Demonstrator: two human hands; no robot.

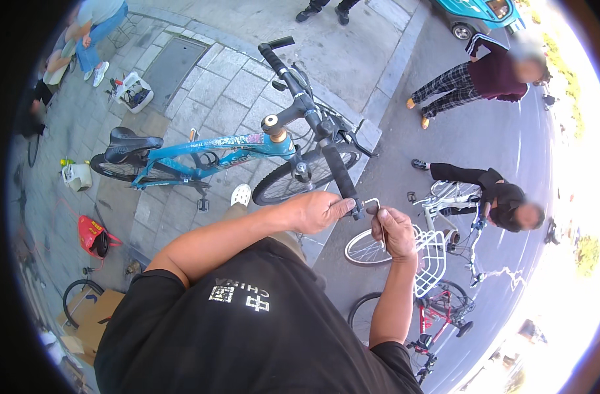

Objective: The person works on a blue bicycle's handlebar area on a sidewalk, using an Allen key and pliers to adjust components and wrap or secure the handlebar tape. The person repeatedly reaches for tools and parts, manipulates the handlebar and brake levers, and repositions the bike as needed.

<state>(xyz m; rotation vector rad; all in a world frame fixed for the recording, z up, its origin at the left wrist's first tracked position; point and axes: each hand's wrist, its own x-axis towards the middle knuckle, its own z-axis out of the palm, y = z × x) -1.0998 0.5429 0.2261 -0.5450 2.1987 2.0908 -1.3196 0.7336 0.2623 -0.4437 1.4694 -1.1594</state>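
A blue bicycle [214, 152] stands before me, its handlebar crossing from upper left down to my hands. My left hand [318, 211] is closed at the near end of the bar, thumb and fingers pinching beside the end of the black handlebar grip [340, 172]. In my right hand [395, 231], just right of that end, is a thin bent metal hex key [377, 201]. Its short arm points toward the bar end; I cannot tell whether it touches. The fingers partly hide the long arm.
To the right, a person [503, 203] in black is beside a white bicycle with a wire basket [430, 259]. A red bicycle [438, 312] stands nearer. Another person [474, 79] stands farther off. On the left paving are a white tub [134, 92], a red bag [93, 235] and cardboard [93, 322].
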